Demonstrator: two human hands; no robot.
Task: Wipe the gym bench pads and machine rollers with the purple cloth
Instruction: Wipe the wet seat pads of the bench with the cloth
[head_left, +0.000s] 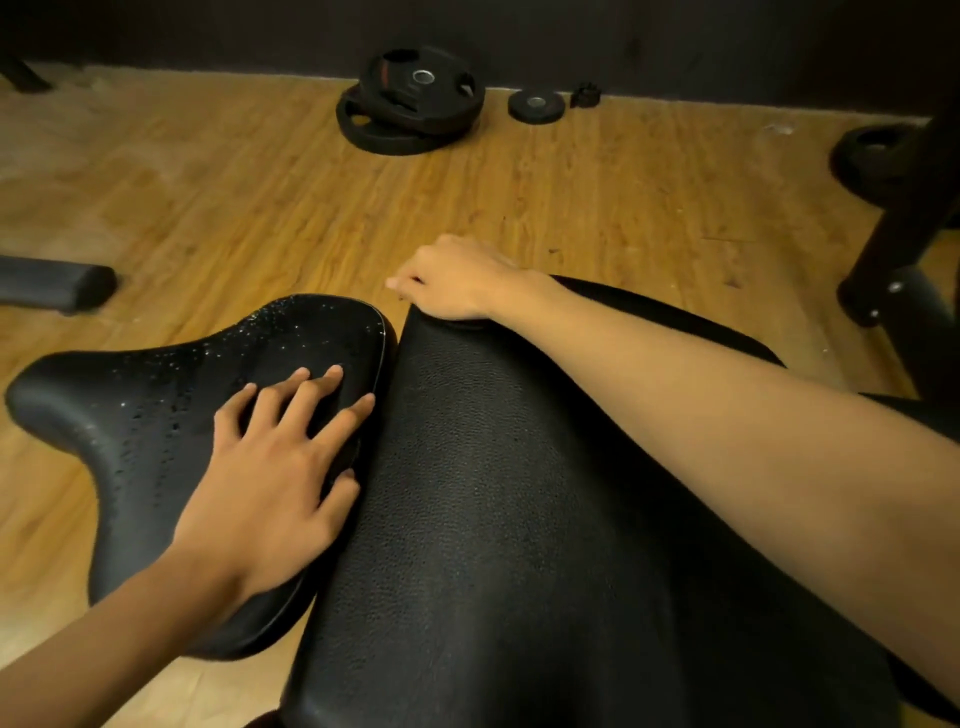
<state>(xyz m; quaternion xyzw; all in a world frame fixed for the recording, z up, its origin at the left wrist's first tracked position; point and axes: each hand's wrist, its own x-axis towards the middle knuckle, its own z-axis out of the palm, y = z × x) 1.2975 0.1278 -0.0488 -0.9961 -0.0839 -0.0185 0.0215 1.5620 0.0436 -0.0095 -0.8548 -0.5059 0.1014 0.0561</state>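
Two black bench pads fill the lower view. The seat pad on the left is speckled with water droplets. My left hand rests flat on it with fingers spread, near the gap between the pads. The long back pad runs from the bottom centre toward the floor. My right hand reaches over it and curls its fingers round the pad's far edge. No purple cloth is visible; whatever the right hand's fingers hold behind the edge is hidden.
Wooden floor surrounds the bench. A stack of black weight plates lies by the dark wall, with a small plate and a collar beside it. A black roller pad juts in at left. A machine frame stands at right.
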